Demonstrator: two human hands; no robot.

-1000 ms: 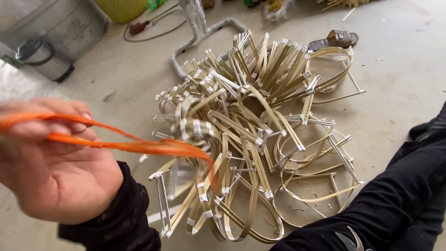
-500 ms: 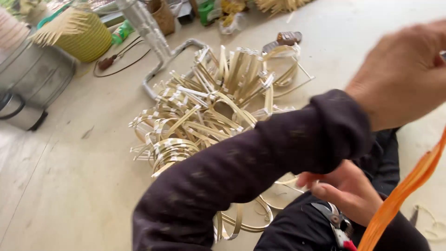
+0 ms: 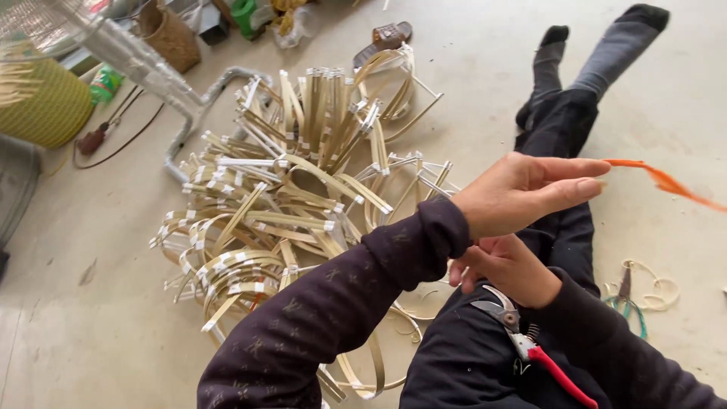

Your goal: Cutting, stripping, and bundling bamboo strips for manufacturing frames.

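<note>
The left hand [image 3: 522, 193] reaches across the body, fingers out long and pressed together, its grip pinching the end of an orange strip [image 3: 659, 180] that trails away to the right above the floor [image 3: 485, 83]. Beneath that forearm sits the right hand [image 3: 507, 269], curled low over the lap; its grip is narrow, fingers bent inward, though whether it clasps anything I cannot tell, the other arm covers part of it. Just beside it, on the dark trousers, lie pruning shears [image 3: 530, 348] with red handles, steel jaws pointing up toward that hand. Out along the floor, the legs stretch to grey socks [image 3: 598, 45]. Left of the lap sprawls a big heap of pale bamboo strips [image 3: 288, 189], bent into loops and bundled with white tape. By the right knee, small scissors [image 3: 627, 291] rest among curled offcuts. Far left, a yellow-green woven basket [image 3: 45, 106].
</note>
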